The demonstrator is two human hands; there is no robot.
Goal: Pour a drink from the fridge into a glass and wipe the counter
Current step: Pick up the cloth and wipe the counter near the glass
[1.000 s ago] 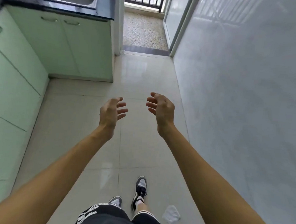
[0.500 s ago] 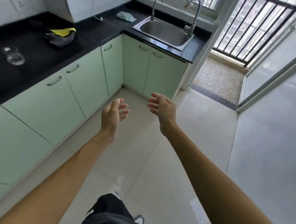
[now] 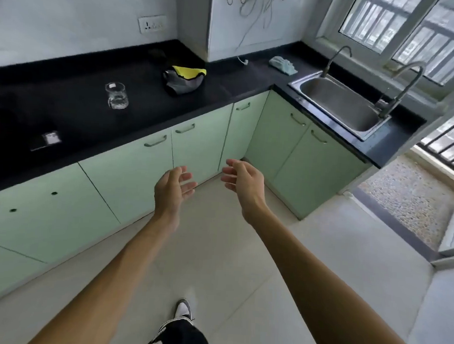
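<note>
Black counter along the left, glass upright on it, up-left of both hands, left hand nearer than right hand, both empty with fingers loose; fridge not in view.

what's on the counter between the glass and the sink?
Head view: a grey-and-yellow cloth lies between glass and sink; a pale blue rag sits further back, near the sink.

You see a glossy black stone counter, flat mint-green cabinet doors, a crumpled yellow-and-grey cloth, a pale blue rag, a clear glass tumbler and a brown-speckled pebble balcony floor.
</note>
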